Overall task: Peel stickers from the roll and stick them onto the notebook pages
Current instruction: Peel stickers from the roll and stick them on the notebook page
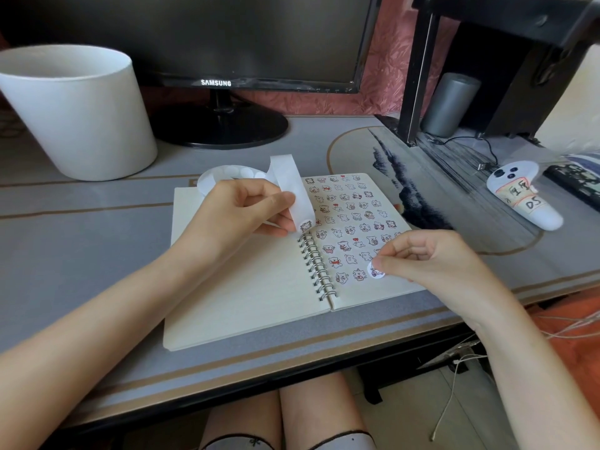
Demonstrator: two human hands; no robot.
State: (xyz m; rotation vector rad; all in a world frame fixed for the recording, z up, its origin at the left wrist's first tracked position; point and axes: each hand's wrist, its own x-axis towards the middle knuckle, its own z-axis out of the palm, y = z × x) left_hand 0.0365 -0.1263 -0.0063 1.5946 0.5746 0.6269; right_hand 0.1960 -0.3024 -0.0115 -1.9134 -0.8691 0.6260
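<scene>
An open spiral notebook (pixel 246 287) lies on the desk. Its left page is blank, and its right page (pixel 349 222) carries several small cartoon stickers in rows. My left hand (pixel 240 211) pinches the white backing strip (pixel 292 186) of the sticker roll (pixel 227 177), which rests behind the notebook's top left corner. One sticker shows at the strip's lower end, above the spiral. My right hand (pixel 428 258) pinches a round white sticker (pixel 376 271) just over the lower part of the right page, beside the last row.
A white bucket (pixel 74 112) stands at the back left, and a Samsung monitor (pixel 224 82) on its round base behind the notebook. At the right lie a white controller (pixel 522 193), a grey cylinder (pixel 451 103), a black shelf frame and cables. The desk's front edge runs close below the notebook.
</scene>
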